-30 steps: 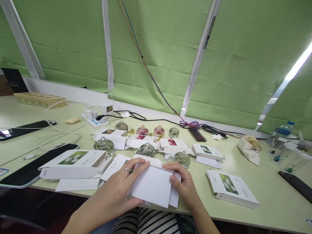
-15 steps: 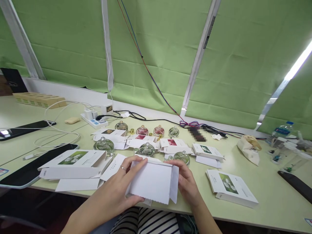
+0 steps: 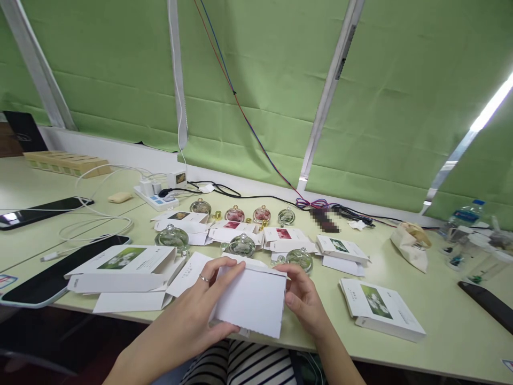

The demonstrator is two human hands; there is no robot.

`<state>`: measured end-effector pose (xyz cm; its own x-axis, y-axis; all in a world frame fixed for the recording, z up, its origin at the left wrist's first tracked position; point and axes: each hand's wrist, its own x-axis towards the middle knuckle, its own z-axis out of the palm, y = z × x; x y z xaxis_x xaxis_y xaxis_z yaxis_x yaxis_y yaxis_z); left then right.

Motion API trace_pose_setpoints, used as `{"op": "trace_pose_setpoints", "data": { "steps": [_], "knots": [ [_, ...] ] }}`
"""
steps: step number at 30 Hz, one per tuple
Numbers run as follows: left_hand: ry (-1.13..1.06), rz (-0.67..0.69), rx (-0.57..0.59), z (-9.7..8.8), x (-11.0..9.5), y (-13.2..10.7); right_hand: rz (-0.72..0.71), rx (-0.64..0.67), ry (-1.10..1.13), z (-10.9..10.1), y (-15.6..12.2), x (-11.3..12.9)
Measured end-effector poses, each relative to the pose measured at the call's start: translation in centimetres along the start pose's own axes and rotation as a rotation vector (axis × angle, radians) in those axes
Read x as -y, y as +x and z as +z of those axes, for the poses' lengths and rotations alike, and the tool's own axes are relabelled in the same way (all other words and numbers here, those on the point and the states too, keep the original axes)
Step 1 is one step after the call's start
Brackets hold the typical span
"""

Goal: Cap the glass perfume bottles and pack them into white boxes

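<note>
A plain white cardboard box (image 3: 251,299) stands on edge at the table's front edge, between both of my hands. My left hand (image 3: 198,307), with a ring on one finger, grips its left side, fingers curled over the top. On the right side, my right hand (image 3: 303,299) presses against the box's end. Just behind the box stand round glass bottles (image 3: 240,245) among small printed cartons (image 3: 284,235).
An opened white carton with a flower print (image 3: 124,266) lies to the left, another (image 3: 380,307) to the right. Phones (image 3: 52,278) and white cables (image 3: 96,222) lie at far left. A power strip (image 3: 154,199), a paper bag (image 3: 411,243) and a water bottle (image 3: 465,216) stand further back.
The box's right-hand side flap, sticking out before, now lies folded in against the box under my right hand. The box has been tilted more upright. My left hand keeps its grip.
</note>
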<state>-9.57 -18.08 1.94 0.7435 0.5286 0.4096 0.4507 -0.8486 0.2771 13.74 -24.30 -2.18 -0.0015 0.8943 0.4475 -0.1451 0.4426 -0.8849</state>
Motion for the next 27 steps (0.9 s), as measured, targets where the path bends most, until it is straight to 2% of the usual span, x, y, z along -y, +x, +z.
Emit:
{"op": "trace_pose_setpoints", "data": {
  "steps": [4,10,13,16,20,24,27],
  "knots": [
    [0.011,0.009,-0.007,0.0,0.0,-0.1,-0.033,-0.033,-0.035,0.0,-0.1,-0.2],
    [0.004,-0.006,-0.102,0.4,0.1,-0.1,0.026,-0.018,-0.1,0.5,-0.5,-0.7],
    [0.038,0.023,-0.11,0.3,0.2,0.0,-0.034,-0.06,-0.231,0.9,-0.7,-0.5],
    [0.034,0.02,-0.225,0.0,0.3,0.1,-0.144,-0.136,-0.4,1.3,-0.9,0.0],
    [-0.128,-0.091,-0.378,-0.1,0.1,0.4,-0.259,-0.234,-0.502,1.6,-1.1,0.4],
    [-0.247,-0.221,-0.447,-0.1,-0.4,0.3,-0.293,-0.298,-0.54,1.8,-1.1,-0.1],
    [-0.374,-0.332,-0.45,-0.3,-0.7,0.2,-0.328,-0.283,-0.58,1.6,-1.0,-0.1]
  ]
}}
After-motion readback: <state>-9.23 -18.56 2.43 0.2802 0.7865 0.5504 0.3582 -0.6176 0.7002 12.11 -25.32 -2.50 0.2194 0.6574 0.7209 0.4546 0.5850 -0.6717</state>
